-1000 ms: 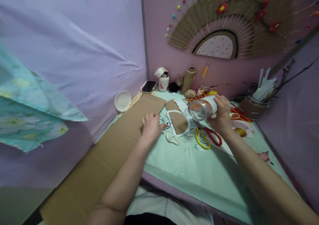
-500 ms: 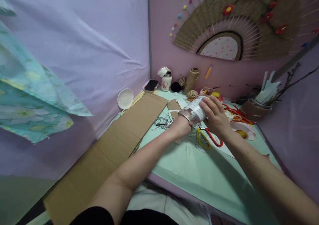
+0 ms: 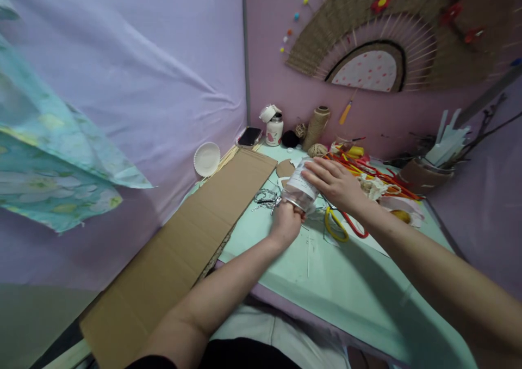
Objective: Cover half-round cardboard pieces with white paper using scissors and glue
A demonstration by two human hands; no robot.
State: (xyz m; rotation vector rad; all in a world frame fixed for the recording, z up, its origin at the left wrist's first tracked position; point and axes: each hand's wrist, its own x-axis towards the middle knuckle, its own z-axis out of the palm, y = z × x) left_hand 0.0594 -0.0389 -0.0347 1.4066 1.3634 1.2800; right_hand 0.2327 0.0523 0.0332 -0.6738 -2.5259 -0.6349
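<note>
A clear jar (image 3: 299, 186) with a white label and a metal rim is held tilted over the table, its mouth toward me. My right hand (image 3: 332, 181) grips it from the top and right side. At the mouth is my left hand (image 3: 285, 222), its fingers curled closed just outside the rim. What those fingers hold, if anything, is hidden. Scissors (image 3: 336, 227) with one yellow and one red handle lie beneath my right forearm. Left of the jar lies a tangle of silvery wire or chain (image 3: 267, 199).
A long cardboard sheet (image 3: 183, 238) runs along the table's left side. Behind stand a white bottle (image 3: 274, 129), a twine spool (image 3: 317, 127) and a phone (image 3: 249, 136). Red and orange craft stems (image 3: 391, 181) and a pot (image 3: 426, 176) of white sticks are at right.
My left hand has come out of the jar, where it was inside past the wrist, and its fingers are now at the mouth. The jar has moved left and tilted more upright.
</note>
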